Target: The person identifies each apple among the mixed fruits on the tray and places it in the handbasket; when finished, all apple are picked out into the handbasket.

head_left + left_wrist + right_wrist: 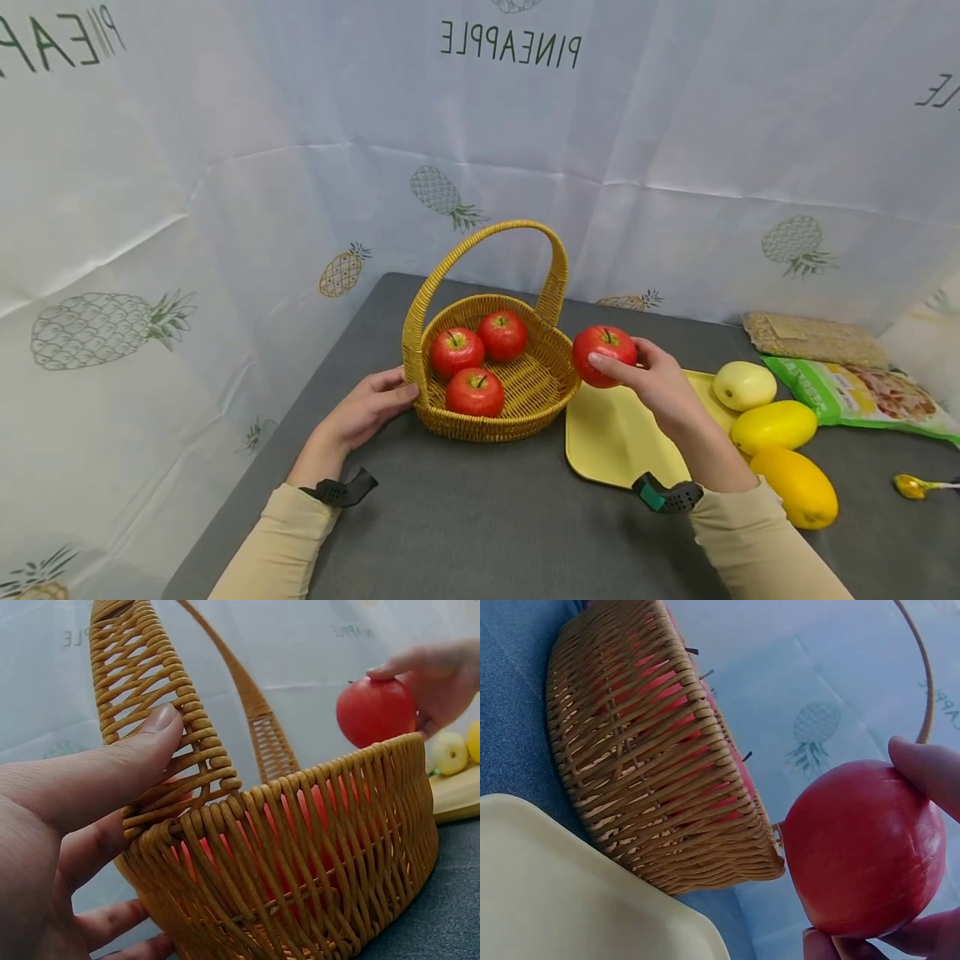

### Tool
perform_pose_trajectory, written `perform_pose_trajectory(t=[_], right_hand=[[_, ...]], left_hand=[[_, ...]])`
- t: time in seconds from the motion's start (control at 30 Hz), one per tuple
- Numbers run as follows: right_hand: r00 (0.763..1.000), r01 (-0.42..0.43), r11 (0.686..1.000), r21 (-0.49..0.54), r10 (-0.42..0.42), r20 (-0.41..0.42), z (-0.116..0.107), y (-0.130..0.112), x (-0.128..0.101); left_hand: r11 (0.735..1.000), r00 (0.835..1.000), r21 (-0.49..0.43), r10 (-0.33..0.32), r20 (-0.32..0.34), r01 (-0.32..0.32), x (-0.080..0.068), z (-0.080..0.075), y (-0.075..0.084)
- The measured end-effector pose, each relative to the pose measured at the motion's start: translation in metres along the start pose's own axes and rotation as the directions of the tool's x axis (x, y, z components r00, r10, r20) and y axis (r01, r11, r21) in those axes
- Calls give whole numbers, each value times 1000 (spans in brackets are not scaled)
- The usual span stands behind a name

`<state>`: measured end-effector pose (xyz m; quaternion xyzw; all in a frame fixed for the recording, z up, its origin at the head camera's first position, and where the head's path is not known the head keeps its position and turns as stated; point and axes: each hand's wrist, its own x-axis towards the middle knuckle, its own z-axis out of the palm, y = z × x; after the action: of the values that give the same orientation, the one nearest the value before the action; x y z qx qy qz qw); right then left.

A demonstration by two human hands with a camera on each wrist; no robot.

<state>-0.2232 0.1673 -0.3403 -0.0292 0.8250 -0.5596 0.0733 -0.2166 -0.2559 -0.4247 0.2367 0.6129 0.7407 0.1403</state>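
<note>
Fingertips of the right hand (660,379) are pinching a red apple (603,355), holding it in the air just beside the right rim of the wicker basket (534,392) and above the near edge of the yellow cutting board (611,433). The grip is closing round the fruit from the side, forefinger over the top and thumb underneath, as the right wrist view is showing. The apple is looking smooth and glossy, so it is probably a little slippery; it seems firm and of modest weight, and a wide pinch across its broadest part, as here, should be holding it better than a pinch near the stem.

Meanwhile the left hand (367,408) is resting against the basket's left side, its thumb (150,742) lying along the foot of the woven handle (480,250) and the other fingers curling under the wall. Whether it is truly clasping or only steadying is hard to say. The basket is looking light and stiff, likely to slide on the grey tabletop (480,517) if bumped.

Three more red apples (475,392) are sitting inside the basket. Beyond the board, a pale fruit (744,385) and two yellow fruits (774,426) are lying near two food packets (862,390) and a spoon (918,486).
</note>
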Motion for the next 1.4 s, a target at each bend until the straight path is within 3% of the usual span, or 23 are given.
perform_pose_trajectory(t=[0.27,0.73,1.07,1.4], right_hand=[[998,-15,1000,-24,16,67,4,-11,1],[996,15,999,-33,-12,88,18,-16,1],[995,26,992,-123,-14,97,28,-23,5],[989,60,978,-201,-31,146,36,-34,14]], left_hand=[[1000,1000,-5,2,2,-2,0,1,1],[1000,1000,5,6,18,-6,0,2,2],[1000,1000,2,-3,-5,3,0,-1,1],[1000,1000,7,10,16,-10,-1,-1,1]])
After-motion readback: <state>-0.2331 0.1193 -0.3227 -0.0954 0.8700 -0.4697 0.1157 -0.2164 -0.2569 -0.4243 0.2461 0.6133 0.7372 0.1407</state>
